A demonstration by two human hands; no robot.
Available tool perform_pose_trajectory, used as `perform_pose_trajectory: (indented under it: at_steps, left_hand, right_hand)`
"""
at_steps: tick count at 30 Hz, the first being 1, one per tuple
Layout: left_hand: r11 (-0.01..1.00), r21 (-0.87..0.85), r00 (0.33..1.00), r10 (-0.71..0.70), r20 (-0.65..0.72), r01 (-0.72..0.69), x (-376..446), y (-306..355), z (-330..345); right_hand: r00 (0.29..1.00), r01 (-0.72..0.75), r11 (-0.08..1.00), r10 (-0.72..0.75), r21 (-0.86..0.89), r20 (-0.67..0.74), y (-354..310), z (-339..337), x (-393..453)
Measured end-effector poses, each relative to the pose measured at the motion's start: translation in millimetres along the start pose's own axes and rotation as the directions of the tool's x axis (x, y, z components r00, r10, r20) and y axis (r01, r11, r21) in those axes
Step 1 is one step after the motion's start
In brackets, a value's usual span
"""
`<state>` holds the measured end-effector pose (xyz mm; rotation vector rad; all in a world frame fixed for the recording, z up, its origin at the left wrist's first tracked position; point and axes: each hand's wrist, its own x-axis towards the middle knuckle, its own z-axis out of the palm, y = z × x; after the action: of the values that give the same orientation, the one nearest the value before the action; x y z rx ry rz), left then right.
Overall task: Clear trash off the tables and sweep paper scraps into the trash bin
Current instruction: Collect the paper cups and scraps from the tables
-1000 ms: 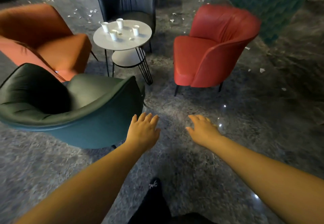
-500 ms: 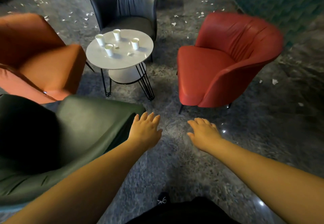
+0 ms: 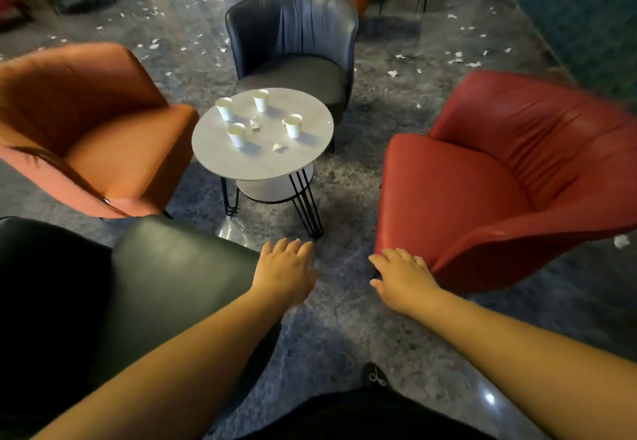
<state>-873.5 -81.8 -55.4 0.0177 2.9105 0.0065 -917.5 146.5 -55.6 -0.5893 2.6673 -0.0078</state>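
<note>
A small round white table [image 3: 303, 160] stands ahead among the armchairs. On it stand several white paper cups [image 3: 237, 134] and two crumpled paper scraps [image 3: 278, 147]. More paper scraps [image 3: 393, 73] litter the grey floor behind the chairs. My left hand [image 3: 283, 272] reaches forward, fingers straight, holding nothing, short of the table's black legs. My right hand [image 3: 403, 276] is also flat and holds nothing, just in front of the red armchair's near corner. No trash bin is in view.
A dark green armchair [image 3: 165, 288] is close at my left, an orange armchair [image 3: 103, 136] beyond it, a dark blue armchair [image 3: 293, 43] behind the table and a red armchair [image 3: 499, 191] at the right. A narrow floor gap runs between green and red chairs toward the table.
I have stepped closer to the table; it and the chairs loom larger and lower in view. Both hands stay stretched forward and hold nothing.
</note>
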Motion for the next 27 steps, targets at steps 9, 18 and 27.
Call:
perform_pose_trajectory:
  at_steps: [9, 18, 27]
  left_hand:
    - [0.978, -0.080, 0.981, -0.193, 0.009, 0.193, 81, -10, -21]
    - [0.956, -0.100, 0.960, -0.278, 0.004, 0.277, 180, -86, -42]
    - [0.940, -0.104, 0.944, -0.329, -0.013, 0.326, 286, -179, -63]
  right_hand:
    - [0.998, 0.056, 0.997, -0.056, -0.043, 0.002, 47, -56, 117]
    - [0.998, 0.064, 0.997, -0.064, -0.032, -0.014, 34, -104, 252]
    - [0.998, 0.055, 0.997, -0.053, 0.058, -0.028, 0, -154, 377]
